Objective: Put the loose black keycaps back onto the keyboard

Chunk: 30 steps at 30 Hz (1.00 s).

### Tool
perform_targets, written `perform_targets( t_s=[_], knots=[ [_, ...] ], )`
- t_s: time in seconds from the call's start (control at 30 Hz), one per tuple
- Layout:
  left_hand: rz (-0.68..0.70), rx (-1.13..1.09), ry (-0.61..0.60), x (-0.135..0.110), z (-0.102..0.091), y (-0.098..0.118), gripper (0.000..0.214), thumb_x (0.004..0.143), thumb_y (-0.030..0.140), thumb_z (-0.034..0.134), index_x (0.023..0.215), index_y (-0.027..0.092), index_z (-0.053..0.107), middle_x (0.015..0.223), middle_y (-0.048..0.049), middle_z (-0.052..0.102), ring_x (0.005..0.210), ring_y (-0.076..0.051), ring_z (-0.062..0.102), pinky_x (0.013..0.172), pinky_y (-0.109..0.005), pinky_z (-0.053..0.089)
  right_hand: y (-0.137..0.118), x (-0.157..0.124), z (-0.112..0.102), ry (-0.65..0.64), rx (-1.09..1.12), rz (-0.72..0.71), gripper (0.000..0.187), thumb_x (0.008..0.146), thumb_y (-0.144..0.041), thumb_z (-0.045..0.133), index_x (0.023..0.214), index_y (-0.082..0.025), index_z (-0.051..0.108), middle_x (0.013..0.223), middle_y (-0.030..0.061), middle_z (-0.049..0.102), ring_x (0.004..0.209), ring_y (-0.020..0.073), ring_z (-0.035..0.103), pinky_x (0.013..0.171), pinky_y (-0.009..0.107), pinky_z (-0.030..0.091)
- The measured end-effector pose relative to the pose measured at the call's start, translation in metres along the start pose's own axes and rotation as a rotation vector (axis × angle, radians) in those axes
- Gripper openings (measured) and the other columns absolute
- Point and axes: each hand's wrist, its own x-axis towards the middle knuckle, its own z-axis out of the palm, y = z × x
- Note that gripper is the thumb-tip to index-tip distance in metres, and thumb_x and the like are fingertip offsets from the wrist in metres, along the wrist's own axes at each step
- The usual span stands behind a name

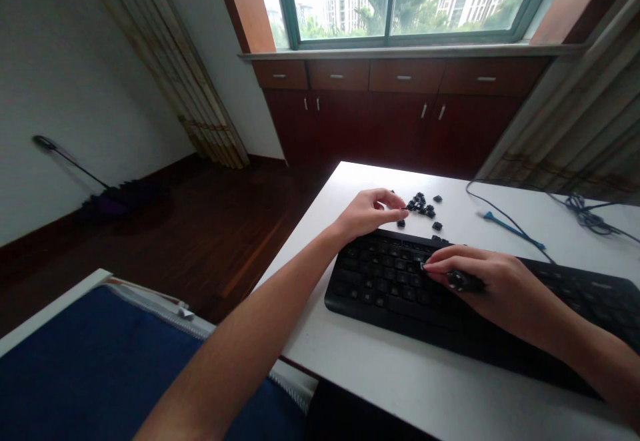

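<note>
A black keyboard (390, 287) lies on the white table (380, 367). My left hand (370, 213) hovers over its far left corner, fingers pinched on a small black keycap (404, 213). Just beyond it lies a pile of several loose black keycaps (423, 206). My right hand (480, 277) rests on the middle of the keyboard, fingers closed round a thin dark tool (463, 281) whose tip points at the keys.
A blue tool (510, 227) and black cables (585, 217) lie on the table's far right. Dark wooden cabinets (400, 107) stand under the window. A blue cushioned seat (100, 367) is at lower left. A folded umbrella (105, 197) lies on the floor.
</note>
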Motion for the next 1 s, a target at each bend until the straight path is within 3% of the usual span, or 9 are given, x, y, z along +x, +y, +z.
perform_targets(
  t_s=[0.17,0.4,1.0],
  knots=[
    [0.015,0.001,0.001,0.0,0.0,0.0008,0.03,0.076,0.037,0.078,0.094,0.012,0.073,0.095,-0.0062,0.071,0.075,-0.01,0.058,0.071,-0.025,0.043,-0.0034,-0.001,-0.0023,-0.011,-0.002,-0.035,0.024,0.09,-0.02,0.057,0.107,-0.028,0.072,0.12,0.0022,0.071,0.098,0.0212,0.072,0.086,0.034,0.058],
    [0.043,0.015,-0.009,0.0016,-0.0009,-0.0032,0.03,0.078,0.038,0.076,0.095,0.013,0.073,0.099,-0.0075,0.072,0.079,-0.012,0.06,0.074,-0.026,0.044,-0.0055,-0.0027,-0.0002,0.017,-0.016,-0.024,0.032,0.085,-0.008,0.054,0.105,-0.026,0.071,0.119,0.0017,0.071,0.1,0.0211,0.071,0.087,0.034,0.057],
    [0.05,0.052,-0.024,-0.0002,0.0003,0.0005,0.027,0.08,0.036,0.075,0.094,0.013,0.073,0.098,-0.0071,0.073,0.08,-0.012,0.06,0.075,-0.026,0.044,-0.0027,-0.0041,0.0051,0.052,-0.006,0.01,0.028,0.086,-0.011,0.055,0.103,-0.028,0.07,0.119,-0.0001,0.07,0.098,0.0202,0.071,0.087,0.033,0.055]
  ],
)
